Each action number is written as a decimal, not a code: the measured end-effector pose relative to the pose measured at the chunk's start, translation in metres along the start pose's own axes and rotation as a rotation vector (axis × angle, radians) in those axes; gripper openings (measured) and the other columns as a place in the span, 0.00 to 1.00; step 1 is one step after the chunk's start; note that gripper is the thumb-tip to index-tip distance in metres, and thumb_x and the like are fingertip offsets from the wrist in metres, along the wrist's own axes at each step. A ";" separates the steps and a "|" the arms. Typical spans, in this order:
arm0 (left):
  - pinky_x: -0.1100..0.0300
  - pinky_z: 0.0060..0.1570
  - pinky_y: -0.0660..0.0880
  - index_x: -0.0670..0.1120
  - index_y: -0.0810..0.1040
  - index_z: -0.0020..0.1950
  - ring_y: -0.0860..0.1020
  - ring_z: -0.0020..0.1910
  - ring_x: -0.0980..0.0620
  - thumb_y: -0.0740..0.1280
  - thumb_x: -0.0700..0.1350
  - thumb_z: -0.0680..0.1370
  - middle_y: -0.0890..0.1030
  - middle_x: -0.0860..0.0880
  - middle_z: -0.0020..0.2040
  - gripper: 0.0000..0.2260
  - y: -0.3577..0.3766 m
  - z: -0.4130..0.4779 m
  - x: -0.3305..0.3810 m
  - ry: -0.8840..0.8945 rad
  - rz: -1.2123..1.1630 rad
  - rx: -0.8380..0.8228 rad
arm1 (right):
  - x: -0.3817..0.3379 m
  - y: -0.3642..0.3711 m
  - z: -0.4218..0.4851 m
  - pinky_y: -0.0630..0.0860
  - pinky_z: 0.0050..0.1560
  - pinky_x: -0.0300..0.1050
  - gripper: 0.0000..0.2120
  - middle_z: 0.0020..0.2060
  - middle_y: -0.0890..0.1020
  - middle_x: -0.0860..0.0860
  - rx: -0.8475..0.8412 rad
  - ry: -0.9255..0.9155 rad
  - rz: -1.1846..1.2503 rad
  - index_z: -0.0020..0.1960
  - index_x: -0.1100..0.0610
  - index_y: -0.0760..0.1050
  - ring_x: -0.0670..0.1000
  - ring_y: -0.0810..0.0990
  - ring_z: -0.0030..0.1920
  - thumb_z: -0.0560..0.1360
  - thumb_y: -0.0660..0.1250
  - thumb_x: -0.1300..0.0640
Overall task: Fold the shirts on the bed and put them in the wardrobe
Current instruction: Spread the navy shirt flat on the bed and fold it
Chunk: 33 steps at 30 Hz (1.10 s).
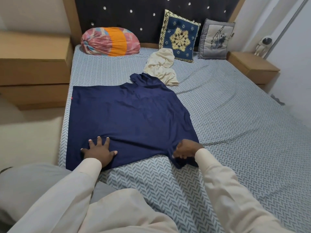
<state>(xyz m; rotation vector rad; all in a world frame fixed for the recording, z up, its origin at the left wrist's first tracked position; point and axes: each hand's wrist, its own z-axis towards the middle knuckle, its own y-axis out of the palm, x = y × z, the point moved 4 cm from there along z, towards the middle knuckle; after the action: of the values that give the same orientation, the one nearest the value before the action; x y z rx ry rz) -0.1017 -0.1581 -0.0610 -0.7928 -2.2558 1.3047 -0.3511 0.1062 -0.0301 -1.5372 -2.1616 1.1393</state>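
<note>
A navy blue shirt (127,115) lies spread flat on the left half of the bed (235,132). My left hand (99,151) presses on its near edge with fingers spread. My right hand (185,149) grips a bunched sleeve of the navy shirt at its near right corner. A crumpled cream shirt (161,66) lies farther up the bed, touching the navy shirt's far sleeve. The wardrobe is out of view.
A pink and orange bolster (110,41), a blue patterned cushion (179,36) and a grey cushion (214,39) lean at the dark headboard. Wooden bedside units stand at the left (33,69) and right (250,66). A small white figure (262,46) sits on the right one.
</note>
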 end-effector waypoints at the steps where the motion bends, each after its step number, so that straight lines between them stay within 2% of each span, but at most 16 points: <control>1: 0.33 0.71 0.53 0.53 0.45 0.80 0.44 0.78 0.38 0.51 0.66 0.79 0.44 0.46 0.80 0.34 -0.001 0.001 0.001 0.000 0.007 0.029 | -0.001 -0.008 0.003 0.75 0.39 0.40 0.11 0.31 0.82 0.47 0.158 -0.011 0.058 0.34 0.55 0.78 0.49 0.80 0.34 0.67 0.73 0.48; 3: 0.36 0.72 0.51 0.53 0.45 0.80 0.45 0.78 0.40 0.49 0.65 0.80 0.46 0.45 0.80 0.33 -0.005 0.005 0.002 0.022 0.011 0.085 | -0.009 -0.022 0.011 0.74 0.46 0.43 0.09 0.38 0.83 0.47 0.415 -0.039 0.177 0.38 0.53 0.76 0.50 0.81 0.42 0.70 0.71 0.48; 4: 0.37 0.73 0.50 0.53 0.45 0.80 0.45 0.78 0.40 0.49 0.65 0.80 0.46 0.45 0.80 0.32 -0.006 0.007 0.004 0.045 0.006 0.114 | -0.014 -0.024 0.016 0.73 0.48 0.44 0.07 0.43 0.83 0.47 0.467 -0.068 0.217 0.41 0.51 0.76 0.51 0.81 0.47 0.71 0.71 0.48; 5: 0.38 0.73 0.50 0.53 0.45 0.80 0.45 0.79 0.41 0.49 0.64 0.80 0.47 0.45 0.80 0.32 -0.008 0.010 0.007 0.066 0.001 0.143 | -0.022 -0.023 0.025 0.73 0.51 0.44 0.07 0.47 0.83 0.49 0.471 -0.114 0.225 0.46 0.50 0.78 0.52 0.80 0.50 0.72 0.71 0.49; 7: 0.39 0.74 0.49 0.54 0.46 0.80 0.46 0.79 0.42 0.49 0.64 0.81 0.49 0.45 0.80 0.31 -0.014 0.017 0.013 0.117 -0.001 0.188 | -0.040 -0.020 0.047 0.74 0.56 0.47 0.14 0.53 0.81 0.53 0.446 -0.183 0.165 0.57 0.52 0.79 0.56 0.79 0.57 0.74 0.70 0.49; 9: 0.40 0.75 0.48 0.55 0.47 0.80 0.46 0.79 0.42 0.49 0.63 0.81 0.51 0.45 0.80 0.30 -0.017 0.025 0.020 0.160 -0.011 0.189 | -0.056 -0.020 0.064 0.72 0.61 0.50 0.17 0.57 0.77 0.56 0.452 -0.196 0.077 0.63 0.52 0.76 0.60 0.75 0.60 0.75 0.68 0.48; 13: 0.38 0.74 0.46 0.56 0.47 0.80 0.44 0.79 0.41 0.48 0.64 0.81 0.47 0.47 0.81 0.30 -0.023 0.053 0.013 0.133 -0.029 0.109 | -0.099 -0.026 0.098 0.71 0.60 0.52 0.19 0.59 0.74 0.56 0.442 -0.249 -0.124 0.66 0.50 0.73 0.61 0.71 0.60 0.77 0.65 0.46; 20: 0.33 0.72 0.43 0.60 0.42 0.79 0.40 0.78 0.38 0.46 0.66 0.80 0.41 0.49 0.80 0.30 -0.058 0.129 -0.024 0.021 -0.057 0.128 | -0.189 -0.059 0.166 0.68 0.66 0.52 0.22 0.65 0.71 0.55 0.423 -0.405 -0.234 0.71 0.49 0.68 0.60 0.69 0.66 0.78 0.63 0.50; 27: 0.37 0.74 0.42 0.58 0.44 0.80 0.42 0.78 0.39 0.46 0.66 0.80 0.44 0.47 0.81 0.30 -0.100 0.201 -0.058 -0.028 -0.077 0.185 | -0.263 -0.089 0.226 0.68 0.67 0.52 0.22 0.68 0.71 0.53 0.424 -0.472 -0.289 0.72 0.49 0.68 0.60 0.68 0.67 0.78 0.61 0.50; 33: 0.40 0.75 0.40 0.58 0.43 0.80 0.41 0.78 0.40 0.46 0.65 0.80 0.43 0.46 0.80 0.30 -0.129 0.265 -0.085 -0.035 -0.079 0.227 | -0.306 -0.106 0.275 0.63 0.72 0.54 0.24 0.73 0.67 0.54 0.407 -0.500 -0.306 0.75 0.50 0.65 0.58 0.64 0.73 0.80 0.59 0.48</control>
<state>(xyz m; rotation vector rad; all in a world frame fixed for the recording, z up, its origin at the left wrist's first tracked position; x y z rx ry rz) -0.2320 -0.4355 -0.0800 -0.5987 -2.0940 1.5130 -0.4644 -0.3017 -0.0674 -0.7759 -2.1511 1.8464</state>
